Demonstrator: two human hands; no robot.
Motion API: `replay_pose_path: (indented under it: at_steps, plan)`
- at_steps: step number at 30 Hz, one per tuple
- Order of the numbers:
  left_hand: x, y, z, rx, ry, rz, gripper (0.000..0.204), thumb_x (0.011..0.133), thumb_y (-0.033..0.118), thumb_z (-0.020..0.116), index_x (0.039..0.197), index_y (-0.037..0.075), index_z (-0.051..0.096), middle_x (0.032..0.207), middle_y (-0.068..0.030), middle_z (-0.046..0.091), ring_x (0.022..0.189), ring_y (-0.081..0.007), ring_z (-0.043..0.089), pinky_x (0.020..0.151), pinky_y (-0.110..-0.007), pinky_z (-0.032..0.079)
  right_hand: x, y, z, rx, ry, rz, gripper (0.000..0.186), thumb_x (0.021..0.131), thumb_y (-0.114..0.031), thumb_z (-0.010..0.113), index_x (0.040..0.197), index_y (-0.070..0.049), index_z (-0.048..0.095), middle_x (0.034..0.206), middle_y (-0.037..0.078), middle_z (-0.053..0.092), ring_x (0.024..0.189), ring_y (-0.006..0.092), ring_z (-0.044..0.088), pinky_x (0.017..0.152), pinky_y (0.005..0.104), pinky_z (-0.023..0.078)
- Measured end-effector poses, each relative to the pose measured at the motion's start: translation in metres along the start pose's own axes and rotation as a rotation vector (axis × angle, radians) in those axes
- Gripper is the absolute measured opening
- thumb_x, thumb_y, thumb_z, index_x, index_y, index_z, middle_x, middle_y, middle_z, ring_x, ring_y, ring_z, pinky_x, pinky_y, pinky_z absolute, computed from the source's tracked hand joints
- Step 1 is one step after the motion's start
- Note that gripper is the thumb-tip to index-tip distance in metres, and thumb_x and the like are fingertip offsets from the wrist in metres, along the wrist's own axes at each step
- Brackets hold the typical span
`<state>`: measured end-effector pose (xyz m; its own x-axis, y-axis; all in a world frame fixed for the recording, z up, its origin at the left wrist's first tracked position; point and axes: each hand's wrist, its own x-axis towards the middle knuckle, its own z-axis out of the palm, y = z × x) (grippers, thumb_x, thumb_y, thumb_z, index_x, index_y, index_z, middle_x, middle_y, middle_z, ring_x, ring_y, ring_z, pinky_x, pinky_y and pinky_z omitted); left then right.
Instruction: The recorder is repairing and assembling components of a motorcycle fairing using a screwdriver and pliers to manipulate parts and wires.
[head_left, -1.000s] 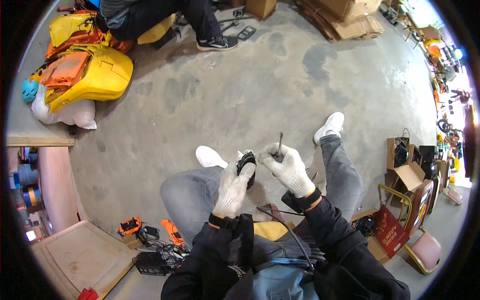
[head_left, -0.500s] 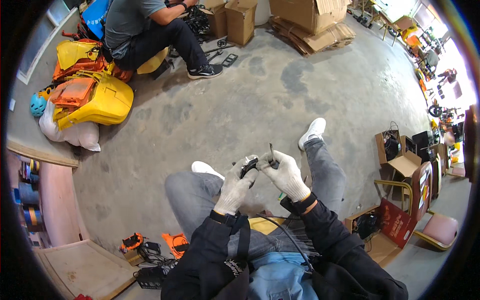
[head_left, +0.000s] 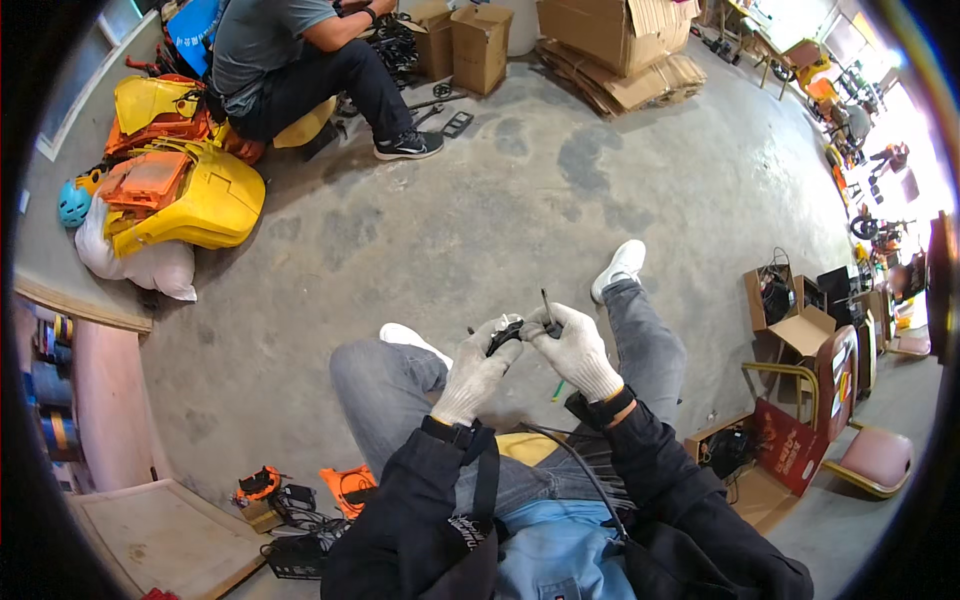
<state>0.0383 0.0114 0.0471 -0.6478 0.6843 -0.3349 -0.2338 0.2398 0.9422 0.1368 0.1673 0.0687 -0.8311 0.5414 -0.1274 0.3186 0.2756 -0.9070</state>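
Note:
In front of my knees, my gloved left hand (head_left: 475, 375) is closed round a small curved black part (head_left: 505, 337). A short dark tip sticks out by its knuckles. Beside it, fingertips nearly touching, my gloved right hand (head_left: 578, 352) is closed on a thin tool with a slim grey shaft (head_left: 545, 302) that points up. A bit of black shows between that thumb and fingers; what sort of tool it is, I cannot tell. Both gloves are white knit, with black bands at the wrists.
A person (head_left: 300, 60) sits far left beside yellow and orange plastic shells (head_left: 215, 195). Flattened cardboard (head_left: 640, 80) lies at the back. On the right are open boxes (head_left: 805, 330) and a chair (head_left: 875, 460). Orange parts and cables (head_left: 295, 515) lie near left.
The view has shifted slightly. Both hands stay close together with the black part and the thin tool still held.

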Motion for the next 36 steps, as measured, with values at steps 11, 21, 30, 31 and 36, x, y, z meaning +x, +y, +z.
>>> replay_pose_path:
  at_steps: [11,21,30,31,36]
  plan:
    - [0.004,-0.016,-0.002,0.11,-0.014,0.083,0.04,0.096,0.017,0.071,0.134,0.004,0.069,0.103,0.0029,0.071,0.091,-0.0074,0.061,0.082,-0.025,0.05,0.001,-0.006,-0.008,-0.073,-0.083,0.086,0.025,0.088,-0.019,0.08,0.098,0.003,0.075,0.085,0.014,0.075,0.08,0.0147,0.068,0.077,0.0328,0.054]
    - [0.0,-0.014,-0.006,-0.007,-0.149,0.088,0.049,0.097,0.016,0.07,0.144,0.004,0.061,0.13,-0.0079,0.072,0.122,-0.0174,0.064,0.108,-0.032,0.048,-0.006,-0.036,-0.015,0.003,-0.138,0.307,0.034,0.088,-0.026,0.079,0.104,0.003,0.076,0.079,0.007,0.072,0.07,0.0099,0.064,0.065,0.0282,0.052]
    - [0.0,-0.014,-0.008,0.054,-0.232,0.04,0.048,0.096,0.022,0.069,0.142,0.01,0.064,0.127,-0.0082,0.073,0.117,-0.0202,0.066,0.101,-0.033,0.05,-0.015,-0.008,-0.012,-0.012,-0.081,0.217,0.034,0.088,-0.025,0.079,0.106,0.005,0.075,0.078,0.006,0.072,0.067,0.0097,0.063,0.061,0.0282,0.05]
    - [0.0,-0.014,-0.008,0.071,-0.238,0.042,0.048,0.096,0.022,0.068,0.142,0.01,0.064,0.125,-0.0077,0.073,0.115,-0.0196,0.066,0.099,-0.033,0.05,-0.016,-0.007,-0.012,-0.045,-0.054,0.215,0.035,0.088,-0.024,0.078,0.107,0.005,0.075,0.078,0.006,0.072,0.067,0.0096,0.062,0.06,0.0278,0.05]
    - [0.005,-0.02,-0.006,0.052,-0.279,0.015,0.047,0.098,0.021,0.068,0.143,0.011,0.063,0.122,-0.0054,0.073,0.108,-0.0152,0.066,0.092,-0.031,0.051,-0.021,-0.014,-0.015,0.143,-0.087,0.338,0.028,0.091,-0.023,0.078,0.101,0.003,0.073,0.075,0.004,0.068,0.06,0.0091,0.06,0.052,0.0272,0.046]
